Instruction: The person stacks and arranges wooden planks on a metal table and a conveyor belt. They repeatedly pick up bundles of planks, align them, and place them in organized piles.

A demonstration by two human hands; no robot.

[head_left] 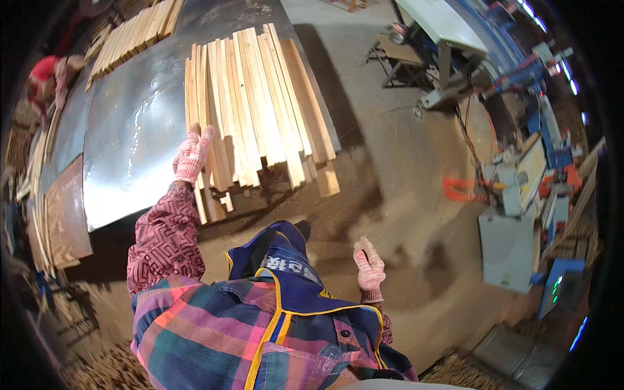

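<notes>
A layer of long, pale wooden strips (250, 104) lies side by side on a shiny metal-topped table (140, 123), their near ends uneven and jutting past its edge. At the left side of these strips is my left hand (191, 156), in a pink-and-white knit glove, touching the outermost ones. Its fingers point away from me, stretched out and slightly apart. My right hand (369, 272), gloved alike, hangs in the air to the right of my body above the floor. Its fingers are extended and hold nothing.
Another stack of strips (133, 32) lies farther back on the table. A person in red (49, 71) bends at the table's left side, beside more wood. Machinery with a grey box (507, 250) and an orange coiled hose (463, 190) stands at the right.
</notes>
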